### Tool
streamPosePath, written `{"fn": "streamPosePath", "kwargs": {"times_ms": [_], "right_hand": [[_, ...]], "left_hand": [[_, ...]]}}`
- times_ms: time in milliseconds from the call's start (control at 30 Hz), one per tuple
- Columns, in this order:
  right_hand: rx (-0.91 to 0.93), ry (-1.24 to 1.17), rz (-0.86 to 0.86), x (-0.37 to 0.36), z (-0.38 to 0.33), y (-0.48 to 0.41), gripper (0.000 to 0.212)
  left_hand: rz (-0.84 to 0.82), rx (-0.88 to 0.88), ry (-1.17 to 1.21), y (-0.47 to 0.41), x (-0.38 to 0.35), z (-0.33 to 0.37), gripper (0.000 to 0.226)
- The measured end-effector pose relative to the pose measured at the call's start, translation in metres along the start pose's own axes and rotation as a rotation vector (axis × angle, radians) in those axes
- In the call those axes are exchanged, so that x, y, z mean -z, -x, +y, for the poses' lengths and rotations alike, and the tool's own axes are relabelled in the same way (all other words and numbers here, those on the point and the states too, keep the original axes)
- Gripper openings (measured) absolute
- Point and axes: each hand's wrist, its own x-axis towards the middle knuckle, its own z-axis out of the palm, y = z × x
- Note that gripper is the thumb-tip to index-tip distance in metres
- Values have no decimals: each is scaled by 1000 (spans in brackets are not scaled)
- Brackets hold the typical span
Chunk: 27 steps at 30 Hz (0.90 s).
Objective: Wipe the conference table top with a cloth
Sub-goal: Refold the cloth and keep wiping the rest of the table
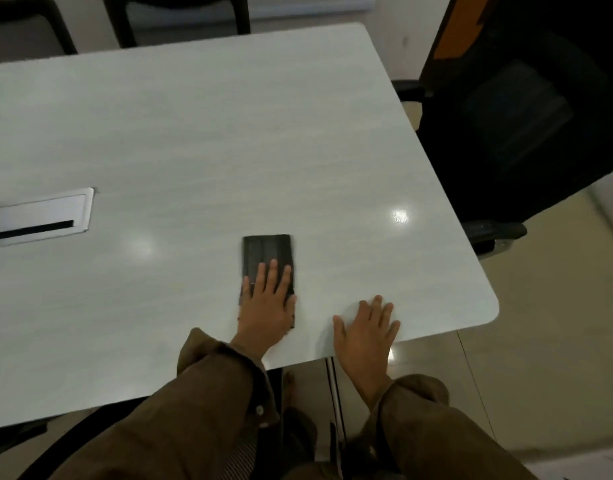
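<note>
1. Since the pale counter (pixel 229 133) fills most of the view and shows only two ceiling glares, I judge a broad area is left to cover; the near right corner is the zone being worked.
2. Black office chair (pixel 513 126) stands at the counter's right edge, its armrest close to the rim. It does not overhang the top, so it should not block a stroke, though it may crowd the body if the person steps that way.
3. Two more chairs (pixel 180 15) sit along the far edge, apart from the hands.
4. Metal cable hatch (pixel 38 216) is set flush into the counter at left, with a dark slot. Likely snag point: the cloth's edge could catch there or push dust into the slot.
5. Right hand (pixel 365 330) lies flat on bare counter near the front edge, fingers spread, holding nothing. Probable purpose: bracing the lean forward.
6. Left hand (pixel 267 303) presses flat on the near end of the cloth, fingers straight and slightly apart, no pinch. A flat palm spreads pressure for sliding.
7. Dark folded cloth (pixel 267 251) lies on the counter just left of the right hand, its far half showing beyond the fingertips. Its near edge is blurred.
</note>
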Motion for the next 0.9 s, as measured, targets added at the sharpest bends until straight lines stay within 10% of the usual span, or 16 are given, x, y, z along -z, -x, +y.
{"fn": "streamPosePath", "kwargs": {"times_ms": [133,233,433,667,900], "right_hand": [[-174,-104,292,-39,-18,-11,54],[-237,-90,430,-53,-27,-18,52],[-254,-68,588,-66,-28,-23,49],[-254,-60,638,-71,-26,-25,47],[-243,-106,634,-71,-23,-25,48]], "left_hand": [[-6,-585,-183,17,-14,-57,59],[18,-705,-192,-2,2,-121,59],[38,-467,-159,-133,46,-183,64],[174,138,10,-242,58,-94,62],[142,-28,-8,-188,30,-21,64]]}}
